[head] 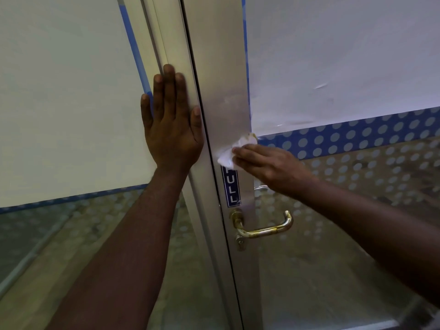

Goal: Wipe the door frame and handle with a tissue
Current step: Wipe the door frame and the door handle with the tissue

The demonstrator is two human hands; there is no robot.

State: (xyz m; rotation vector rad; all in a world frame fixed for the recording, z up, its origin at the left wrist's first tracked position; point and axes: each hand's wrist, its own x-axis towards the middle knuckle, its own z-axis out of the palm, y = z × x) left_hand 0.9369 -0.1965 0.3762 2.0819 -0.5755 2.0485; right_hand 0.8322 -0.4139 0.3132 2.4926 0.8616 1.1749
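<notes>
A silver metal door frame (221, 75) runs down the middle of the view. My right hand (266, 163) presses a crumpled white tissue (232, 152) against the frame, just above a blue "PULL" sticker (232, 189). The tissue has a yellowish stain at its top. Below the sticker a brass lever handle (266, 228) sticks out to the right, untouched. My left hand (171, 125) lies flat, fingers spread, on the neighbouring frame post (171, 44) left of the door gap.
Frosted glass panels (333, 55) with blue dotted bands (357, 136) fill both sides of the frame. A keyhole cylinder (240, 241) sits under the handle. Lower glass shows a blurred floor beyond.
</notes>
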